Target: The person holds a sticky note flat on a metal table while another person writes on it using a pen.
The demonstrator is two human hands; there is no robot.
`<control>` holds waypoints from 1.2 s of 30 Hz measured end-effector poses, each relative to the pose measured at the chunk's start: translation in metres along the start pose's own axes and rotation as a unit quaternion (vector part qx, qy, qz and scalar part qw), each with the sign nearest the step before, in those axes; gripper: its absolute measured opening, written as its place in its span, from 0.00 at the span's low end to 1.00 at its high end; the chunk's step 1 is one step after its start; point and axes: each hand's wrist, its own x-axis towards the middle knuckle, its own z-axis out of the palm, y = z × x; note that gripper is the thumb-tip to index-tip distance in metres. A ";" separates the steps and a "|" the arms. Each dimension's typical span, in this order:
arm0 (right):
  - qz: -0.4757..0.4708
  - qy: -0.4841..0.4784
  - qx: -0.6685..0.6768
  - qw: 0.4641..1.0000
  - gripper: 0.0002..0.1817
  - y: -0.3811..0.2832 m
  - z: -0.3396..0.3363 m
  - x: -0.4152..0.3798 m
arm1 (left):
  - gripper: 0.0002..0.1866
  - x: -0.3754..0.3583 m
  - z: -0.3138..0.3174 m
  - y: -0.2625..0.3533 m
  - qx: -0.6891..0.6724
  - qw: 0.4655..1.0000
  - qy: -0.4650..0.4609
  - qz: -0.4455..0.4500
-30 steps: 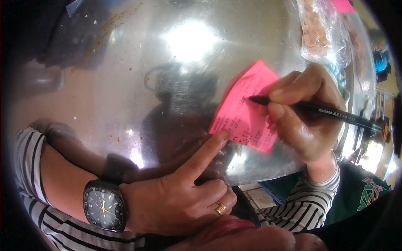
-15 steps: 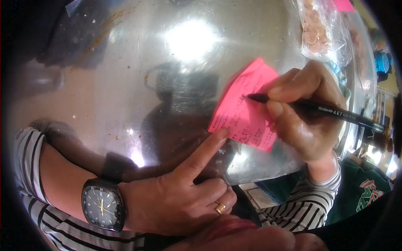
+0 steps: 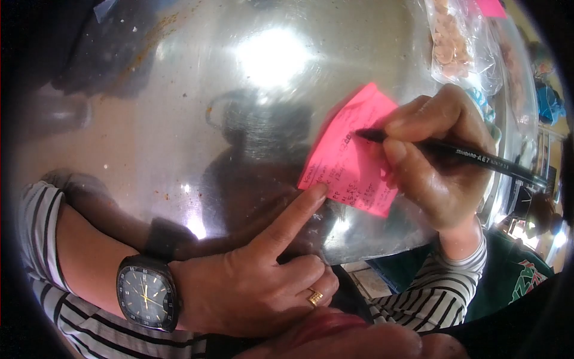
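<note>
1. We see the left hand (image 3: 257,290) with its index finger stretched out and its other visible fingers curled, gripping nothing visible. That fingertip presses the near corner of a bright pink, handwritten paper note (image 3: 362,170), probably to stop it sliding.
2. The right hand (image 3: 442,188) grips a slim black pen with pale lettering (image 3: 478,158) between thumb and fingers, low near the tip, we think for control. The tip is at the writing; we cannot tell whether it touches.
3. The note lies between our hands on a shiny, smudged metal tabletop (image 3: 173,131), which likely gives firm backing.
4. Beyond the right hand lies a clear plastic bag of tan pieces (image 3: 452,51), apart from the note.
</note>
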 end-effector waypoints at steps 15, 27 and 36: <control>-0.023 0.006 -0.007 1.000 0.07 -0.003 0.002 0.007 | 0.07 -0.003 -0.005 -0.003 -0.013 1.000 0.017 -0.006; -0.007 0.010 -0.016 1.000 0.07 -0.006 0.001 0.008 | 0.08 -0.002 -0.004 -0.002 -0.023 0.997 0.067 -0.018; -0.012 0.015 -0.027 0.999 0.07 -0.008 -0.001 0.006 | 0.08 0.000 -0.005 -0.001 -0.026 0.998 0.062 -0.016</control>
